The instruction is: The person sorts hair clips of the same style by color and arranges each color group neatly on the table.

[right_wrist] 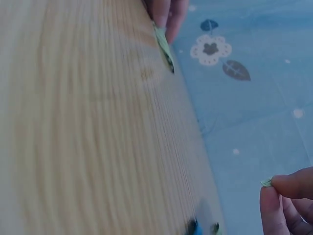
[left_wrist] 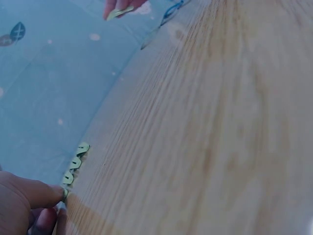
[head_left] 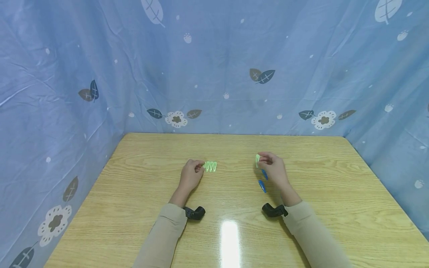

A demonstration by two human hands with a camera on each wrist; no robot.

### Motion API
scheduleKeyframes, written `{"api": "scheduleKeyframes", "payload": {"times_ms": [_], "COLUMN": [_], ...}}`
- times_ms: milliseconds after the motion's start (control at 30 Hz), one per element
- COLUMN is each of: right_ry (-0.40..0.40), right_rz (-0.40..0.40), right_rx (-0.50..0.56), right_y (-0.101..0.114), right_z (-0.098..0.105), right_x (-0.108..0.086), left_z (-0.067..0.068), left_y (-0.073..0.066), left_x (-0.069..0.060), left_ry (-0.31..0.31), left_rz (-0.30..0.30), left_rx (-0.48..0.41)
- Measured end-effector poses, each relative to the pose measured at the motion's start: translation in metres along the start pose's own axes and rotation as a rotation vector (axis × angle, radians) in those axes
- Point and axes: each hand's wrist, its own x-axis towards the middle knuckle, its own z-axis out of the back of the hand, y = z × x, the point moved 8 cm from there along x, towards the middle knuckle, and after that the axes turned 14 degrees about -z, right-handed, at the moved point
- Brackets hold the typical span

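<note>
A row of several light green snap hair clips lies side by side on the table. My left hand is at the row's left end, its thumb and forefinger pinching the leftmost clip, which they partly cover. To the right, my right hand holds another light green hair clip upright between thumb and fingertip, raised off the table. Two blue hair clips lie below and beside that hand. Another greenish clip shows at the lower edge of the right wrist view, mostly cut off.
The wood-grain table carries a bright light reflection near its front. A blue curtain with leaf and flower prints hangs behind it and along both sides. A black wrist camera sits on each wrist.
</note>
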Motion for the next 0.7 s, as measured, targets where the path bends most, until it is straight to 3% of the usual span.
{"api": "scheduleKeyframes", "payload": {"times_ms": [333,567,700], "right_ry": [0.085,0.121,0.136], "right_rz": [-0.029,-0.035,-0.044], "right_rx": [0.048,0.075,0.101], "right_y": [0.008,0.014,0.015], "right_z": [-0.042,-0.074,-0.088], "right_x": [-0.002,-0.001,0.000], "left_z": [0.003,0.002,0.002], "left_y": [-0.006,-0.003,-0.002], "left_x": [-0.002,-0.001,0.000], "left_ry": [-0.043,-0.007,-0.004], "left_rz": [-0.066,-0.011,-0.019], "left_rx": [0.005,0.002,0.005]}}
